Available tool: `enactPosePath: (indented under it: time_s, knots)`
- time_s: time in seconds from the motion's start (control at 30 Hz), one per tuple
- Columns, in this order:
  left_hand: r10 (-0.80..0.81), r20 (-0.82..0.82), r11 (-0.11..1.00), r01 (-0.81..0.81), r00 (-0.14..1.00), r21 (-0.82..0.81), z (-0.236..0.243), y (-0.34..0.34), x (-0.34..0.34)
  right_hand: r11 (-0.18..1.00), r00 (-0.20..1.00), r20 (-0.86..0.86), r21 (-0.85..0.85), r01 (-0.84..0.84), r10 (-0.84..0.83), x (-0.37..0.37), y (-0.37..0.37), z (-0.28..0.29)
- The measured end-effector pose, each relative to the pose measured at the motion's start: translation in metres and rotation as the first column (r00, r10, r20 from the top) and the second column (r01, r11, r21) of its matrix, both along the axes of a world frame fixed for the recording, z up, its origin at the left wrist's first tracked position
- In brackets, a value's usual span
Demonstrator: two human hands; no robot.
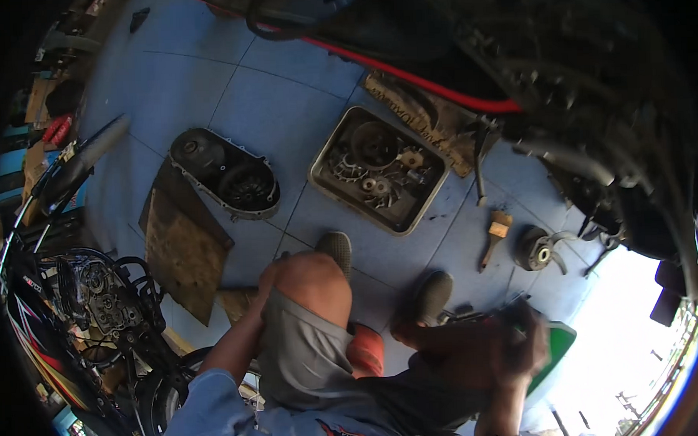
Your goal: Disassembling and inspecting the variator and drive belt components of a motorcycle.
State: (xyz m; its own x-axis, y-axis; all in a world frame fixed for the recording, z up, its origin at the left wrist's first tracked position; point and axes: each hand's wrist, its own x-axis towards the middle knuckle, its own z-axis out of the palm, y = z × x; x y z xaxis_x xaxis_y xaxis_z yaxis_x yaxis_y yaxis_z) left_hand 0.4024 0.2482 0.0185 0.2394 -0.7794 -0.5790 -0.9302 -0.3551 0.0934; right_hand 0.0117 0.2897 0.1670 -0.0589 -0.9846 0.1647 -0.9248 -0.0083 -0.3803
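Observation:
My left hand (276, 276) rests against the outer side of my bent left knee; its fingers are mostly hidden by the knee. Beside my right knee, in shadow, my right hand (523, 346) has its fingers curled; what they hold, if anything, cannot be made out. A green object (555, 351) shows just behind it. Ahead of my feet stands a metal tray (323, 190) of loose engine parts, with a round dark part (374, 145) at its far side. A long engine cover (226, 175) lies to the tray's left. A paintbrush (496, 236) lies right of the tray.
A round hub-like part (536, 247) sits past the brush, and a hammer-like tool (481, 163) lies near the tray. Stained cardboard (183, 254) covers tiles on the left. A motorcycle with an exposed engine (102, 300) stands at left; another vehicle's dark body (404, 31) overhangs the far side.

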Motion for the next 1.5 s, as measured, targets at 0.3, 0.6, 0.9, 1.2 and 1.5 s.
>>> enactPosePath:
  time_s: [0.3,0.6,0.9,1.2,1.5]
  knots:
    - [0.014,-0.011,0.978,-0.016,1.000,-0.208,0.156,-0.067,-0.039,0.959,0.918,0.315,0.227,0.171,-0.239,0.013,-0.045,0.018]
    - [-0.379,-0.442,0.867,0.146,0.813,-0.476,0.271,0.058,-0.143,0.821,-0.316,0.773,0.431,-0.374,-0.550,0.086,-0.126,0.352]
    - [0.517,-0.735,0.610,-0.413,-0.439,0.676,0.624,-0.131,-0.177,0.842,0.834,0.170,0.038,-0.538,0.525,0.081,-0.127,0.458]
    - [0.108,-0.881,0.191,-0.860,-0.461,0.473,0.621,-0.117,0.093,0.817,1.000,-0.009,0.577,0.015,-0.011,0.037,-0.123,0.346]
    - [0.277,-0.959,-0.238,-0.971,-0.064,-0.004,0.661,-0.032,0.238,0.742,1.000,0.025,0.670,-0.005,-0.017,0.098,-0.185,0.315]
